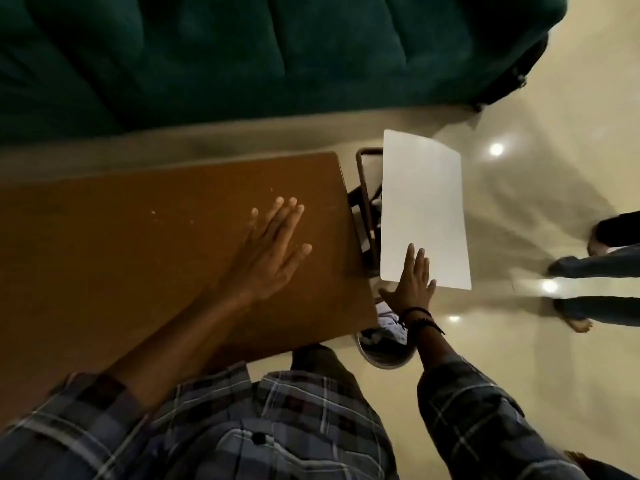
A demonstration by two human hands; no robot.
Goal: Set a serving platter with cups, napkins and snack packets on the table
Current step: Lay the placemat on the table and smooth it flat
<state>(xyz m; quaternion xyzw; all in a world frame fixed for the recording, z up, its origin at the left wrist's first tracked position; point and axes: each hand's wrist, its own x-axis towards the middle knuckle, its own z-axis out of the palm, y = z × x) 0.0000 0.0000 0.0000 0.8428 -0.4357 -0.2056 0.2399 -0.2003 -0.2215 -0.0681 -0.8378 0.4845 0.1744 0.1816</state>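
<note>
Flat white rectangular platter [424, 209] held out past the right end of the brown wooden table [138, 237], above glossy cream floor tiles [519, 375]. Right hand [412, 285] gripping its near short edge, fingers on top, thumb hidden. Left hand [273, 247] splayed, empty, over crumb-flecked tabletop. Probably stiff, light, slick; better carried by both long edges. Dark green sofa [242, 53] behind; bin [384, 344] below.

You're standing in a home living room: a dark green upholstered sofa [242, 53] runs along the far side, a low brown wooden table [138, 237] sits before it, and the glossy cream tiled floor [536, 168] reflects ceiling lights.
</note>
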